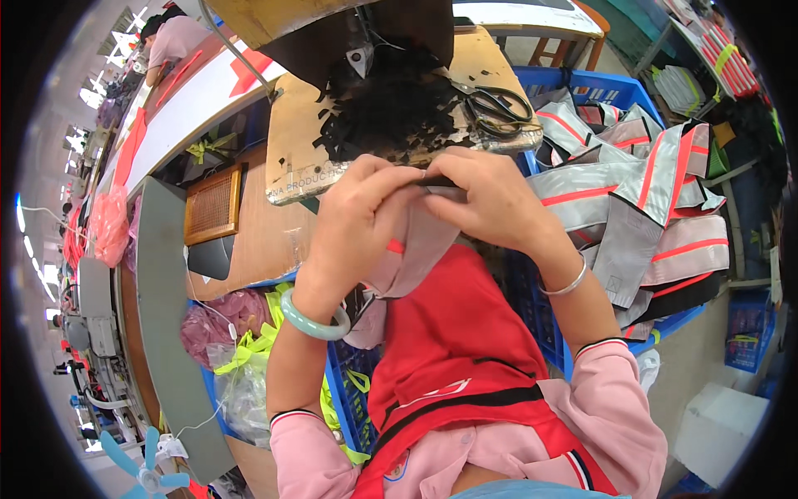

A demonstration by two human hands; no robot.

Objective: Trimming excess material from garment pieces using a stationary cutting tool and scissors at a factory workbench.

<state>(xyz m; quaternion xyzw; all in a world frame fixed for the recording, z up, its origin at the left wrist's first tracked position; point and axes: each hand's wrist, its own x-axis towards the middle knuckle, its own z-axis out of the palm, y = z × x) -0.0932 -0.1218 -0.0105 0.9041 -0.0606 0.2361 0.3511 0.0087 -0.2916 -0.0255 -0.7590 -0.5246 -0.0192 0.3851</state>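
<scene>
My left hand [362, 220] and my right hand [490, 200] meet at the picture's middle, both pinching the top edge of a grey fabric piece [416, 249] with a small orange mark. The piece hangs down over my red apron [457, 333]. A pale green bangle [312, 320] circles my left wrist and a silver bangle [565, 287] my right. Just beyond my fingers lies a heap of black fabric scraps [391, 108] on a wooden board [295, 133], with black-handled scissors [499, 108] to its right.
A blue crate [582, 83] at the right holds a pile of grey pieces with orange-red stripes [640, 200]. Yellow-green straps and clear bags [249, 358] lie at lower left. A sewing machine [91, 333] and small fan [145, 466] stand far left. Another person sits at the top left.
</scene>
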